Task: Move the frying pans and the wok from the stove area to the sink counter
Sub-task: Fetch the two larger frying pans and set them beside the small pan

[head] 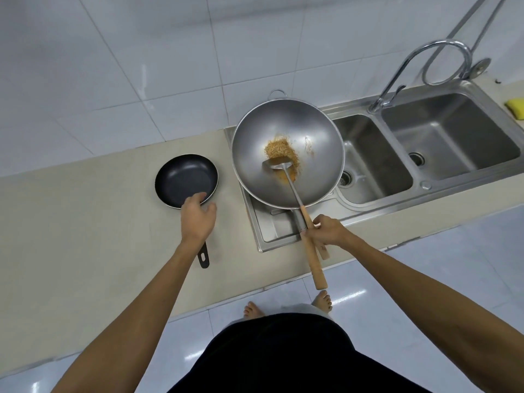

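A beige tabletop (85, 222) fills the frame's left. The wok (287, 153) sits mid-frame on the sink's drainboard, right hand (326, 231) gripping its wooden handle. The left hand (198, 217), fingers loosely spread, covers the black frying pan's (185, 180) near rim.

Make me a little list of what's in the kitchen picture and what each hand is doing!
frying pan: black, empty, on the beige counter
wok: silver, sitting on the sink drainboard, brown crumbs inside
spatula: metal blade in the wok
left hand: over the frying pan's handle
right hand: holding the wooden handles
sink: two basins, empty
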A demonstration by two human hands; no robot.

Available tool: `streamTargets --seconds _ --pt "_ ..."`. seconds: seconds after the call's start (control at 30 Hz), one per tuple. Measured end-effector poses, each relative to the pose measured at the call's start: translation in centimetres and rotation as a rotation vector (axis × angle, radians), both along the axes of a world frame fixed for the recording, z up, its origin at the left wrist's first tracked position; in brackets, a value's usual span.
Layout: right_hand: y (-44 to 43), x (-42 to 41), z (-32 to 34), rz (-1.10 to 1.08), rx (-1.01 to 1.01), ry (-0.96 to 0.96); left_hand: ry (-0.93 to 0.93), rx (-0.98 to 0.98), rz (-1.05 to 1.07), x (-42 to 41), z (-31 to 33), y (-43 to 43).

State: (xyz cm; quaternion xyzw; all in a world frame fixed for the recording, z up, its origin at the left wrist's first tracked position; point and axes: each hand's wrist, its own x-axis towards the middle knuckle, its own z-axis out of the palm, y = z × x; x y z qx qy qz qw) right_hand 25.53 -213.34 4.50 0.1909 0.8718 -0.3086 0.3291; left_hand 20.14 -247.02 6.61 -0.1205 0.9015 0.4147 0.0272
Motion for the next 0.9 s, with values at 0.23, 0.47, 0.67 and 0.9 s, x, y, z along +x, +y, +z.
streamTargets --seconds 0.23,0.47,0.67,0.9 --pt "4.3 0.3 3.2 -0.086 -0.002 0.125 0.000 -0.131 -0.459 -3.8 3.5 5.6" --pt "12.2 2.0 6.2 -0.122 0.159 0.241 0.038 -0.320 -0.753 -5.1 6.1 15.0" --pt "22.0 5.9 8.5 -0.186 0.295 0.273 0.118 -0.396 -0.935 -4.5 8.7 25.2" --pt "36.5 13.1 11.0 -0.223 0.470 0.264 0.159 -0.499 -1.060 -1.3 10.6 40.4"
